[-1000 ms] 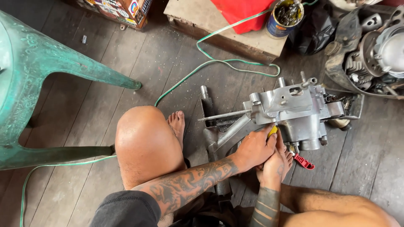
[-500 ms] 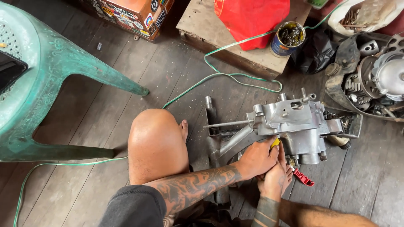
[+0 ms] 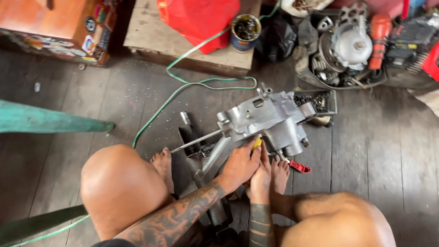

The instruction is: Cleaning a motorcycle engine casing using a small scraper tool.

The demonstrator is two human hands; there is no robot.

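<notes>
You are sitting on a dark plank floor (image 3: 375, 151) that fills the frame, your bare knees rising at the bottom left and bottom right. A green plastic chair (image 3: 50, 121) reaches in from the left edge. Along the top sit a low wooden platform (image 3: 164, 41) with a red bag (image 3: 199, 18) and an open tin can (image 3: 245, 31) on it, and at the upper right a heap of engine parts (image 3: 352, 50). A green hose (image 3: 183, 89) loops down from the platform across the floor towards your left knee.

Just right of the frame's centre lies the grey metal engine casing (image 3: 267, 120), tilted, with a thin steel rod (image 3: 196, 141) sticking out of it to the left. A small tray of bolts (image 3: 320, 103) sits just behind it on the right.

Your left hand (image 3: 240, 164) presses against the casing's lower edge, its grip curled closed around a yellow-handled tool (image 3: 257, 143), probably a screwdriver, though only the handle tip shows. Your right hand (image 3: 261, 176) lies touching the left, fingers folded beneath the casing; whether that grip has hold of anything you cannot tell from here. Your right foot (image 3: 280, 174) sits just beside the hands, and a red-handled tool (image 3: 299, 167) lies on the floor next to its toes
</notes>
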